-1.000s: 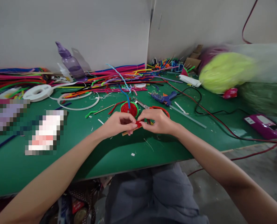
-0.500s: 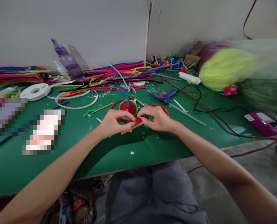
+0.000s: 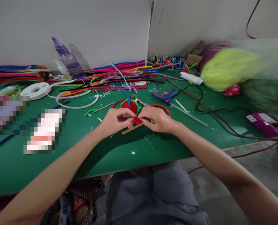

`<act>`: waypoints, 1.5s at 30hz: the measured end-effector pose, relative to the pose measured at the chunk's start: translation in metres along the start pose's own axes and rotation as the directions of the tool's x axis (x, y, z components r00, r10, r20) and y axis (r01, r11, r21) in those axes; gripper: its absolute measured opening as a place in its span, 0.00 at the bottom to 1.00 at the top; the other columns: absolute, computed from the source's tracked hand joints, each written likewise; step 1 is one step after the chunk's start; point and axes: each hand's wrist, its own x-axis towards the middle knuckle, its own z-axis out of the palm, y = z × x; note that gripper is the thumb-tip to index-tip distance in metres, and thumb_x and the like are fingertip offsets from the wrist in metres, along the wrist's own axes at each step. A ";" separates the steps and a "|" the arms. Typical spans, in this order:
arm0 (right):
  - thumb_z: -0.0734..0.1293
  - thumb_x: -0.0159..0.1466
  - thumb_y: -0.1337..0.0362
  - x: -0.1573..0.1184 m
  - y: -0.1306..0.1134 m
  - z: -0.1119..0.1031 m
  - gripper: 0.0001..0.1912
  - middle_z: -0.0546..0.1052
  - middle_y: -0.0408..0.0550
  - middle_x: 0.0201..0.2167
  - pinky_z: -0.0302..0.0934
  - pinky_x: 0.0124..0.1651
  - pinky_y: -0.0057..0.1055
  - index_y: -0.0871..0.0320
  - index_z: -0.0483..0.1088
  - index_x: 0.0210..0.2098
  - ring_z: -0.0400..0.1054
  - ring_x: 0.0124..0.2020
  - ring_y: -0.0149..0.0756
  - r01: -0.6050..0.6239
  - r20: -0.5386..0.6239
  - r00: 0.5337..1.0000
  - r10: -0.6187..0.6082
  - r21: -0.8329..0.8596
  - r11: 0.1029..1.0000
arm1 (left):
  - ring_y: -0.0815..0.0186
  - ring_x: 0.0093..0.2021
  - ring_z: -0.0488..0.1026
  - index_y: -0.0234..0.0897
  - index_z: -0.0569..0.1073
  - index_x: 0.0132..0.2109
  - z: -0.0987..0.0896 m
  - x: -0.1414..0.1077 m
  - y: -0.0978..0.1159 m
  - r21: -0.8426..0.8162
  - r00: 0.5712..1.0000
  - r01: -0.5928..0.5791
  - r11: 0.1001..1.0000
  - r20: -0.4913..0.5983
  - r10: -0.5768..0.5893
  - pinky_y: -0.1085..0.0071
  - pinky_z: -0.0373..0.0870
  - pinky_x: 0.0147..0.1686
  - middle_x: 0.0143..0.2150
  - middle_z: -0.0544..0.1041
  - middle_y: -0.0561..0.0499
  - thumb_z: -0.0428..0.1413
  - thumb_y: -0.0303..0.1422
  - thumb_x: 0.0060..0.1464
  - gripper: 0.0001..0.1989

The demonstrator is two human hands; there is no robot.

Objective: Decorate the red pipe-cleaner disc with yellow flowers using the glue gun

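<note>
Between my two hands is a small red fuzzy piece (image 3: pixel 136 120), pinched from both sides. The thumb and fingers of my left hand (image 3: pixel 120 120) close on its left side. My right hand (image 3: pixel 156 119) grips its right side in the same way. A wooden strip (image 3: pixel 129 129) lies just below the fingertips. Behind the hands is a red disc with a green rim (image 3: pixel 129 107), and a blue stem (image 3: pixel 127 94) rises from it. Scissors with red-orange handles (image 3: pixel 163 107) lie partly hidden behind my right hand.
A blue glue gun (image 3: pixel 164 96) with a cable lies right of centre. Colourful pipe cleaners (image 3: pixel 120 75), a white ribbon roll (image 3: pixel 35 90) and a purple bottle (image 3: pixel 71 62) stand or lie behind. Plastic bags (image 3: pixel 232 67) and a purple box (image 3: pixel 265 124) are at right.
The red piece now shows spread, petal-like points between my fingertips. Both hands have shifted only slightly, and more of the wooden strip shows under them.
</note>
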 end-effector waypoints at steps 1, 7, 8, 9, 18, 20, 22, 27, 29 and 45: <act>0.60 0.67 0.72 0.000 0.001 0.000 0.06 0.75 0.51 0.33 0.64 0.40 0.33 0.61 0.69 0.39 0.68 0.35 0.34 0.019 0.000 1.000 -0.019 -0.023 1.000 | 0.70 0.24 0.77 0.32 0.74 0.35 0.000 0.000 0.000 -0.022 1.000 0.013 1.000 0.009 -0.013 0.76 0.75 0.29 0.24 0.79 0.53 0.57 0.27 0.52 0.03; 0.60 0.67 0.73 -0.003 0.001 0.000 0.06 0.74 0.50 0.31 0.64 0.37 0.32 0.60 0.67 0.40 0.66 0.34 0.34 0.093 -0.079 0.991 -0.106 -0.150 0.984 | 0.70 0.24 0.77 0.32 0.76 0.37 -0.002 0.002 -0.002 -0.222 0.996 0.086 0.971 0.053 -0.076 0.76 0.75 0.28 0.23 0.79 0.52 0.59 0.30 0.56 0.05; 0.60 0.67 0.73 -0.003 0.000 0.000 0.06 0.74 0.50 0.31 0.64 0.37 0.32 0.60 0.67 0.41 0.66 0.33 0.34 0.103 -0.093 0.988 -0.120 -0.168 0.980 | 0.70 0.24 0.77 0.32 0.76 0.37 -0.002 0.002 -0.003 -0.267 0.995 0.095 0.959 0.061 -0.082 0.76 0.75 0.28 0.23 0.79 0.52 0.60 0.31 0.55 0.05; 0.61 0.67 0.74 -0.003 0.000 0.000 0.06 0.74 0.49 0.31 0.64 0.37 0.32 0.60 0.67 0.41 0.66 0.33 0.34 0.110 -0.104 0.986 -0.131 -0.187 0.976 | 0.69 0.24 0.77 0.32 0.76 0.37 -0.001 0.002 -0.004 -0.310 0.994 0.102 0.945 0.066 -0.086 0.76 0.75 0.27 0.23 0.79 0.52 0.60 0.31 0.55 0.05; 0.62 0.65 0.71 -0.001 -0.003 0.001 0.05 0.74 0.44 0.25 0.63 0.31 0.30 0.57 0.66 0.33 0.65 0.27 0.32 0.084 -0.152 0.974 -0.170 -0.454 0.887 | 0.65 0.28 0.79 0.30 0.75 0.36 0.015 0.001 -0.004 -0.427 0.974 0.223 0.876 0.071 -0.213 0.71 0.79 0.29 0.29 0.80 0.46 0.57 0.46 0.57 0.19; 0.62 0.65 0.71 -0.001 -0.004 0.001 0.06 0.74 0.44 0.24 0.62 0.30 0.30 0.57 0.66 0.32 0.65 0.27 0.32 0.090 -0.139 0.973 -0.182 -0.495 0.864 | 0.65 0.27 0.79 0.29 0.75 0.34 0.019 0.001 -0.002 -0.375 0.978 0.207 0.904 0.046 -0.205 0.71 0.78 0.29 0.27 0.79 0.47 0.58 0.45 0.56 0.19; 0.63 0.65 0.70 0.000 -0.004 0.002 0.05 0.74 0.45 0.25 0.63 0.30 0.30 0.58 0.67 0.32 0.65 0.28 0.32 0.108 -0.112 0.976 -0.187 -0.500 0.859 | 0.67 0.27 0.78 0.30 0.75 0.34 0.021 0.000 0.000 -0.307 0.981 0.181 0.934 -0.006 -0.192 0.73 0.78 0.30 0.26 0.78 0.50 0.59 0.41 0.56 0.15; 0.64 0.65 0.68 0.000 -0.003 0.002 0.04 0.77 0.49 0.30 0.65 0.33 0.31 0.60 0.69 0.40 0.69 0.33 0.35 0.057 -0.126 0.985 -0.116 -0.401 0.915 | 0.69 0.25 0.78 0.31 0.75 0.32 0.016 0.000 0.000 -0.216 0.989 0.138 0.966 -0.023 -0.147 0.75 0.77 0.29 0.25 0.78 0.51 0.57 0.37 0.58 0.13; 0.65 0.65 0.68 0.000 -0.003 0.003 0.07 0.77 0.49 0.32 0.67 0.34 0.32 0.60 0.68 0.43 0.70 0.34 0.35 0.060 -0.144 0.983 -0.113 -0.328 0.943 | 0.70 0.24 0.77 0.31 0.75 0.31 0.012 0.001 -0.002 -0.205 0.988 0.152 0.967 0.036 -0.148 0.76 0.75 0.26 0.24 0.78 0.51 0.58 0.37 0.58 0.13; 0.64 0.67 0.67 0.003 -0.014 -0.003 0.06 0.78 0.47 0.32 0.65 0.35 0.28 0.61 0.72 0.41 0.71 0.33 0.30 -0.083 -0.047 0.995 0.091 0.146 0.986 | 0.70 0.17 0.73 0.31 0.76 0.27 -0.006 0.001 -0.007 -0.256 0.896 0.377 0.890 0.345 -0.281 0.78 0.70 0.18 0.21 0.77 0.49 0.61 0.39 0.53 0.14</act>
